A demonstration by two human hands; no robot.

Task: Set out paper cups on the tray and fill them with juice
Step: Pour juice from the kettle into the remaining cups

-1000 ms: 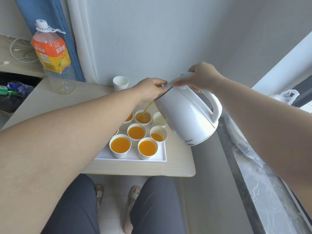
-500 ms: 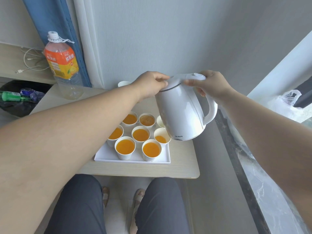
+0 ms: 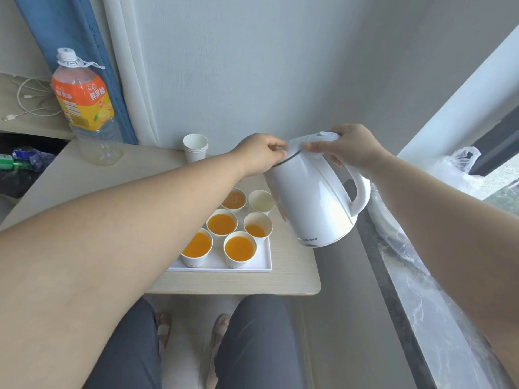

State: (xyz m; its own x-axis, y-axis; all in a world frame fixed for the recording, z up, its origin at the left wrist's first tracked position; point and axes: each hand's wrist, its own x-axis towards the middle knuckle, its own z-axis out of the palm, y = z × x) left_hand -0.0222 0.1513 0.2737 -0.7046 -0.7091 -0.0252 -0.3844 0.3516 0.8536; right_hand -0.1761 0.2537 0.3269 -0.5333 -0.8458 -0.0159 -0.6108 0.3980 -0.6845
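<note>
White kettle (image 3: 311, 197) held in air just right of tray (image 3: 252, 266), leaning slightly toward it. Right hand (image 3: 351, 147): fingers wrapped round handle top. Left hand (image 3: 258, 153): fingers curled on lid's front edge. Paper cups (image 3: 239, 248) on tray: three well filled with orange juice, one foamy, one part-filled, far-right one nearly empty; others hidden under left forearm. Spare cup stack (image 3: 195, 148) behind tray; juice bottle (image 3: 84, 105) far-left of tray, both on desk (image 3: 238, 283).

pale table (image 3: 238, 282): white tray (image 3: 216, 263) near front edge, juice bottle (image 3: 84, 105) (nearly empty) back left, cup stack (image 3: 195, 148) behind.
</note>
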